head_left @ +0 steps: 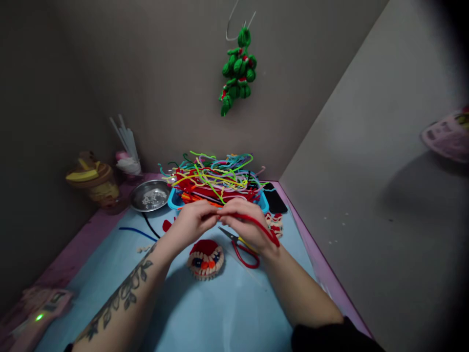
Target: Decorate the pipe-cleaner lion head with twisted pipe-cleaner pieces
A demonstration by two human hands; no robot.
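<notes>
A red pipe cleaner point(252, 218) is pinched between my two hands, just in front of the tray. My left hand point(196, 220) grips its near end with fingertips pressed together. My right hand point(244, 222) is closed on it too, and the bent length trails over that hand to the wrist. On the mat below sits a round face made of beige, red and orange pipe cleaners point(205, 260), with dark blue eyes. Scissors with red and yellow handles point(246, 254) lie partly under my right hand, their blades pointing towards the left.
A blue tray point(266, 204) heaped with colourful pipe cleaners stands at the back. Left of it are a metal bowl point(136, 199) and a blue pipe cleaner point(137, 232). A black phone point(277, 201) lies right. A green fuzzy decoration point(239, 73) hangs above.
</notes>
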